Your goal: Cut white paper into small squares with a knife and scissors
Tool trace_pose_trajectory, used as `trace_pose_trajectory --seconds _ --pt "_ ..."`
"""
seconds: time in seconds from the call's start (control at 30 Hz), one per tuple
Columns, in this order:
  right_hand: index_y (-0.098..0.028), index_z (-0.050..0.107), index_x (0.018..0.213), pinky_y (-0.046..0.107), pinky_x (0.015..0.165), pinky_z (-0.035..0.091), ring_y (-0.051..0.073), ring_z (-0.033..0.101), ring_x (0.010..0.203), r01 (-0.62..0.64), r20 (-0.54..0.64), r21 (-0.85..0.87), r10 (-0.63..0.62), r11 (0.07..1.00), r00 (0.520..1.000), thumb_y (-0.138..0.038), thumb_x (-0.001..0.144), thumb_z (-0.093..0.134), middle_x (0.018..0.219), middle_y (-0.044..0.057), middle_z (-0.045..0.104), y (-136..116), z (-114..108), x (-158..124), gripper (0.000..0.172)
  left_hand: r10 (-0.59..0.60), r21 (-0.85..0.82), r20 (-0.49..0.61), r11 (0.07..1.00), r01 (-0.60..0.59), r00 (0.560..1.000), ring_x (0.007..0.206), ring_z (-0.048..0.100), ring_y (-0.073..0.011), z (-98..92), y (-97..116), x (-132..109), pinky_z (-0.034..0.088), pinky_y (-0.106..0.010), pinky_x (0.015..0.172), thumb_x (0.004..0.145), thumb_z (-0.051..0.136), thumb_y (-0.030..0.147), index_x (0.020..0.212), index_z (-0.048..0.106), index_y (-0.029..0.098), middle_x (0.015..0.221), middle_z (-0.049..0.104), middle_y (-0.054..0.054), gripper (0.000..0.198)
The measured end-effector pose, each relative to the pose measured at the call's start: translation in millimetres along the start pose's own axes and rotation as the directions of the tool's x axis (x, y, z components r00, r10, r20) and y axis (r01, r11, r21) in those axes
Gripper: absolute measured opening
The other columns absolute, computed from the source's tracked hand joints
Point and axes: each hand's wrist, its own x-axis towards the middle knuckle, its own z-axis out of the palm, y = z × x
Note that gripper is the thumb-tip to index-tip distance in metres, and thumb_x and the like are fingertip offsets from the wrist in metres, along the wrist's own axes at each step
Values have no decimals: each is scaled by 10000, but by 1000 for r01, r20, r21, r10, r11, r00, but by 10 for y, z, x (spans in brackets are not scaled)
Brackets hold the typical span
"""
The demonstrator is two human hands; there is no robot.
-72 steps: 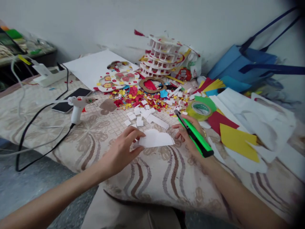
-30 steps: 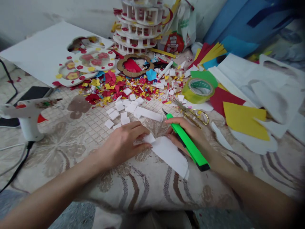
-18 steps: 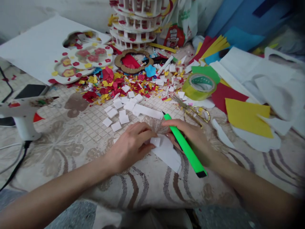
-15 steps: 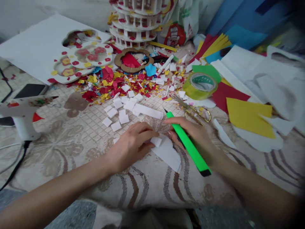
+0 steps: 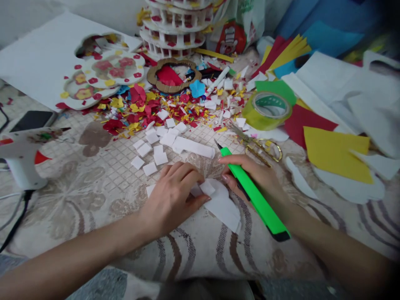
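Note:
My left hand (image 5: 173, 193) rests on the patterned cloth with its fingers pinched on a small white foam square (image 5: 206, 187) at the edge of a larger white cloud-shaped foam piece (image 5: 225, 207). My right hand (image 5: 256, 177) is closed round a green utility knife (image 5: 254, 195), whose tip points away towards the scraps. Its fingertips touch the far edge of the white piece. Several cut white squares (image 5: 151, 151) and a white strip (image 5: 194, 147) lie just beyond both hands.
A heap of red and yellow paper scraps (image 5: 156, 110), a roll of yellow-green tape (image 5: 266, 110), gold scissors (image 5: 258, 143), coloured paper sheets (image 5: 336, 152), a glue gun (image 5: 20, 152) with its cord, a phone (image 5: 31, 121), a white tiered model (image 5: 178, 29) and a white board (image 5: 40, 62).
Both hands set the white piece down on the cloth. The left fingers closed on a small square at its edge, and the view moved closer and lower.

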Motion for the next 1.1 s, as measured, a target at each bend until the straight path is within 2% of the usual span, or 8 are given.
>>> trace_pose_trajectory --seconds 0.2,0.43,0.5,0.57,0.63,0.73,0.83,1.1 --pt "-303 601 1142 198 566 514 113 652 652 -24 46 25 23 999 999 -118 873 571 819 -37 696 -19 3 -20 328 -32 -20 -16 999 32 999 930 549 -246 40 13 28 431 -420 798 856 651 281 928 582 166 949 621 -47 153" --pt "-303 607 1142 218 536 506 132 655 643 -81 67 37 78 996 995 -177 912 539 796 -21 694 -35 -11 -9 271 -27 -5 -48 1000 27 998 933 555 -252 49 15 26 440 -415 782 857 659 345 979 568 161 992 626 -71 239" --pt "-301 608 1145 226 539 507 133 649 634 -77 75 43 74 996 994 -171 914 529 797 -18 691 -37 -20 -9 276 25 17 -83 1000 -24 996 932 559 -241 38 11 -4 447 -403 778 871 645 353 1000 570 164 1005 629 -75 241" --pt "-297 607 1152 234 559 517 138 653 658 -61 83 48 57 997 995 -163 904 537 826 -14 692 -33 -23 -12 291 132 22 -93 991 -130 987 948 566 -217 13 7 -43 459 -382 799 904 609 287 1023 575 167 1037 641 -70 172" --pt "-295 608 1150 237 572 524 146 662 691 -64 91 53 59 997 994 -160 892 554 858 -8 694 -25 -15 -13 296 261 4 -59 965 -261 963 1019 569 -201 -20 3 -77 475 -361 856 941 533 175 1067 581 153 1107 651 -74 137" --pt "-301 624 1114 234 548 517 151 664 690 -93 67 64 89 994 994 -169 891 562 841 -9 694 -13 10 -8 267 392 11 10 920 -393 920 1132 557 -204 -62 2 -96 482 -359 955 978 393 98 1146 579 99 1194 649 -105 251" --pt "-308 632 1084 228 539 512 147 664 678 -94 47 75 90 993 995 -169 901 551 806 -18 693 -3 25 5 244 419 66 49 904 -422 907 1138 573 -215 -74 12 -88 496 -374 979 989 335 99 1149 597 75 1200 654 -122 308" --pt "-308 634 1100 259 593 543 171 680 730 -87 66 69 82 994 994 -165 872 588 851 -9 701 0 -6 2 273 408 124 38 904 -409 912 1093 600 -240 -80 43 -115 514 -411 983 957 397 86 1127 625 74 1185 657 -143 285"
